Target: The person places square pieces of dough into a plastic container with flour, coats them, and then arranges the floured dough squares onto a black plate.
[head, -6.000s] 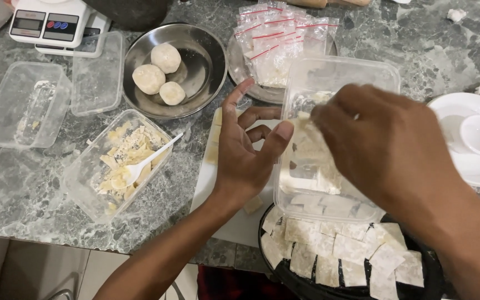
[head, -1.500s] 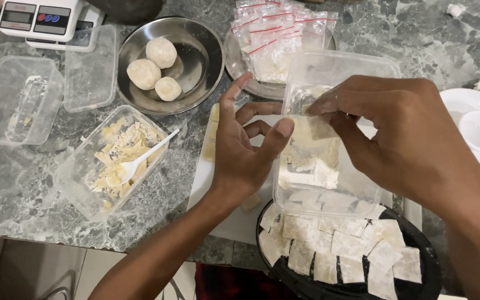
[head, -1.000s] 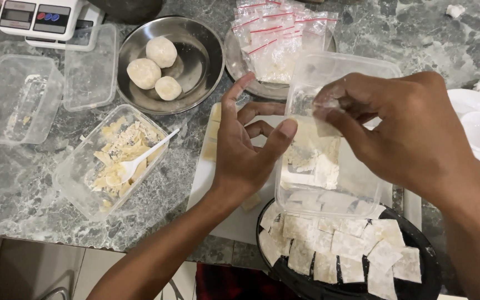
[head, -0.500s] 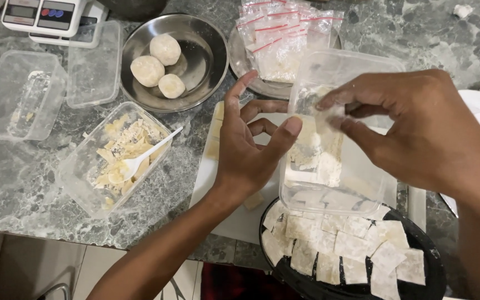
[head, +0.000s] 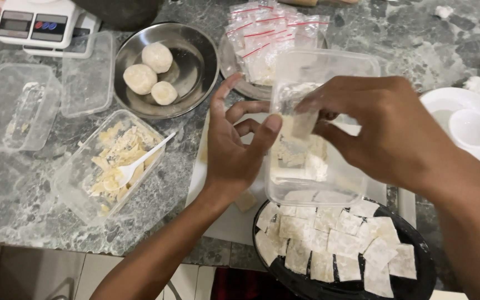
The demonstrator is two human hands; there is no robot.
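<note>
Over the floury tub [head: 329,183], the right hand [head: 384,133] pinches a dough square [head: 305,123]; the left hand [head: 234,150] waits open beside it. Black plate [head: 423,272] of squares sits just below the tub.

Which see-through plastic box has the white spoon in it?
The clear box left of the left hand, filled with yellowish pieces. The spoon sticks out of it; the other boxes hold none.
</note>
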